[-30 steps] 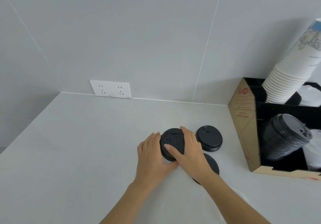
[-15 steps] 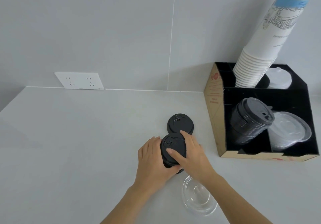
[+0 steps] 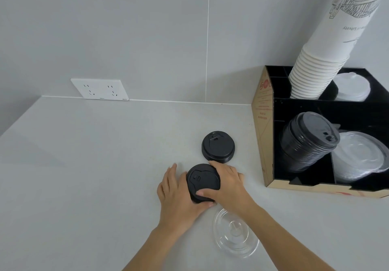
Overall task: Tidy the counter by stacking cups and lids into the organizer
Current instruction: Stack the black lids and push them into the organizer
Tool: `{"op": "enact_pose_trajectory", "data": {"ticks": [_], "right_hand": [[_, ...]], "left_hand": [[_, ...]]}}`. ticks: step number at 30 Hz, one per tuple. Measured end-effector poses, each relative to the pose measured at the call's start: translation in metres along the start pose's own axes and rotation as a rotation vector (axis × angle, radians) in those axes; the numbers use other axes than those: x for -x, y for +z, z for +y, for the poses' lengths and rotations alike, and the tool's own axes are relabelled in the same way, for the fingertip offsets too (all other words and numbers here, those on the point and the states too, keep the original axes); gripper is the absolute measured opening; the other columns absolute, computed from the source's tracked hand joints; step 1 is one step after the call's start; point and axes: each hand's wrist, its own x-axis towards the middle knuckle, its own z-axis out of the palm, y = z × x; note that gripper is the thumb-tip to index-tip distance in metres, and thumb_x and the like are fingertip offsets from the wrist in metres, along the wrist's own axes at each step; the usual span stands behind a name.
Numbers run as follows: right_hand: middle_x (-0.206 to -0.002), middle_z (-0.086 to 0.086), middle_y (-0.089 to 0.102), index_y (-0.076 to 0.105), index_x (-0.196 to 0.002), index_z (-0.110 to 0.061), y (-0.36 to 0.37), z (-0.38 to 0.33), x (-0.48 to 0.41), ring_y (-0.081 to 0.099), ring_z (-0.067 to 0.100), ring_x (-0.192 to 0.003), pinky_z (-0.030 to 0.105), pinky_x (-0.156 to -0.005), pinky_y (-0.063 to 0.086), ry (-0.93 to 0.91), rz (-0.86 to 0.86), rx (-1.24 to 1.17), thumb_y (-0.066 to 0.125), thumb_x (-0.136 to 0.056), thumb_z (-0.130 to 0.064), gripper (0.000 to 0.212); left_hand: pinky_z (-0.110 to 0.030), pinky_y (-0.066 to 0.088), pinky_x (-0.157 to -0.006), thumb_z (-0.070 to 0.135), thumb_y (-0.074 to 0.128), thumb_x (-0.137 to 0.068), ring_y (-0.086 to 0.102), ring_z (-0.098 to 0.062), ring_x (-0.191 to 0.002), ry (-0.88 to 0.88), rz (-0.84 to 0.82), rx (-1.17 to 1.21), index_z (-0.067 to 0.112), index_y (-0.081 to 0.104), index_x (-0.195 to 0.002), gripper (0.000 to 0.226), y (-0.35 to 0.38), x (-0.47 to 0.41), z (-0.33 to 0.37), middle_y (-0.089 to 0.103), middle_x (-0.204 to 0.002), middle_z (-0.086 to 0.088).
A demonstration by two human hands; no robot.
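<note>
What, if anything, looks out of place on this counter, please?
Loose lids remain outside the organizer: a black lid and a clear lid on the counter. Both hands hold more black lids.

Grey counter (image 3: pixel 94 165) w/ loose black lid (image 3: pixel 218 147), clear lid (image 3: pixel 235 236), cardboard organizer (image 3: pixel 263 127) at right.

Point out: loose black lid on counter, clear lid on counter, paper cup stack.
loose black lid (image 3: pixel 218 147), head view, flat top centre.
clear lid (image 3: pixel 235 236), head view, near its centre.
paper cup stack (image 3: pixel 315 71), head view, stacked rims.
</note>
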Motion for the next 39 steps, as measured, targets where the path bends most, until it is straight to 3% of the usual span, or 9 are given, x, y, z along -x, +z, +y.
{"op": "enact_pose_trajectory", "data": {"ticks": [4,8,12,18,21,25,28,32,39], "right_hand": [[-0.123,-0.011,0.037,0.039,-0.134,-0.025,-0.001,-0.003,-0.002,0.038,0.013,-0.117,0.028,-0.105,0.031,0.017,-0.064,-0.194,0.079,-0.066,-0.025,0.078],[-0.120,-0.006,0.033,0.044,-0.130,-0.020,-0.006,-0.006,-0.004,0.045,0.000,-0.099,-0.001,-0.078,0.038,0.019,-0.080,-0.356,0.081,-0.064,-0.010,0.076],[-0.121,-0.005,0.033,0.043,-0.130,-0.021,-0.009,-0.010,-0.003,0.044,-0.008,-0.096,-0.002,-0.073,0.038,0.032,-0.083,-0.466,0.081,-0.063,-0.008,0.077],[-0.125,0.000,0.051,0.047,-0.125,-0.027,-0.004,-0.007,0.003,0.054,0.013,-0.113,0.026,-0.092,0.048,0.064,-0.101,-0.652,0.083,-0.056,-0.019,0.078],[-0.122,-0.003,0.053,0.049,-0.123,-0.026,-0.001,-0.012,0.006,0.054,0.009,-0.111,0.021,-0.087,0.047,0.064,-0.100,-0.739,0.077,-0.060,-0.032,0.069],[-0.100,-0.003,0.064,0.061,-0.101,-0.020,-0.005,-0.022,0.006,0.060,0.008,-0.093,0.015,-0.074,0.044,0.140,0.049,-0.822,0.062,-0.085,-0.038,0.024],[-0.091,-0.004,0.064,0.061,-0.094,-0.018,-0.005,-0.025,0.005,0.060,0.006,-0.084,0.016,-0.071,0.047,0.137,0.150,-0.726,0.057,-0.087,-0.039,0.023],[-0.092,0.001,0.064,0.060,-0.097,-0.015,-0.005,-0.023,0.002,0.062,0.014,-0.088,0.032,-0.079,0.054,0.144,0.187,-0.685,0.055,-0.088,-0.040,0.027],[-0.091,0.000,0.065,0.060,-0.090,-0.019,-0.022,-0.022,-0.014,0.062,0.014,-0.087,0.028,-0.076,0.052,0.104,0.281,-0.678,0.059,-0.087,-0.037,0.019]], "left_hand": [[-0.033,0.000,-0.113,0.052,0.080,-0.058,-0.007,-0.015,-0.143,-0.071,0.002,0.110,0.023,0.035,-0.130,0.090,0.000,0.000,0.006,0.001,-0.156,-0.001],[-0.035,0.039,-0.104,0.036,0.085,-0.056,0.046,-0.018,-0.122,-0.047,-0.033,0.296,0.031,0.031,-0.124,0.087,-0.003,0.000,0.003,0.049,-0.128,0.009],[-0.005,0.044,-0.080,0.010,0.080,-0.070,0.053,0.007,-0.106,-0.034,-0.172,0.562,0.034,0.018,-0.129,0.089,-0.015,0.005,0.009,0.047,-0.118,0.022],[-0.039,0.046,-0.101,0.030,0.068,-0.073,0.058,-0.019,-0.115,-0.229,-0.144,1.152,0.014,0.051,-0.124,0.056,-0.029,0.000,0.012,0.061,-0.124,-0.007],[-0.023,0.047,-0.084,0.030,0.052,-0.094,0.059,-0.008,-0.102,-0.270,0.035,1.020,0.021,0.058,-0.104,0.015,-0.024,0.002,0.026,0.063,-0.110,0.001],[-0.008,0.045,-0.069,0.025,0.047,-0.096,0.057,0.001,-0.092,-0.186,0.149,0.918,0.027,0.056,-0.094,0.009,-0.020,0.003,0.038,0.061,-0.101,0.008],[-0.002,0.042,-0.063,0.026,0.045,-0.097,0.057,0.000,-0.089,-0.175,0.198,0.905,0.026,0.056,-0.093,0.011,-0.016,-0.001,0.043,0.062,-0.097,0.008],[-0.001,0.042,-0.061,0.026,0.044,-0.097,0.057,0.001,-0.086,-0.181,0.213,0.888,0.028,0.054,-0.090,0.013,-0.013,-0.006,0.049,0.061,-0.093,0.010],[-0.017,0.045,-0.074,0.028,0.051,-0.094,0.058,-0.005,-0.092,-0.184,0.236,0.958,0.025,0.056,-0.095,0.006,-0.016,-0.024,0.065,0.061,-0.097,0.009]]}}
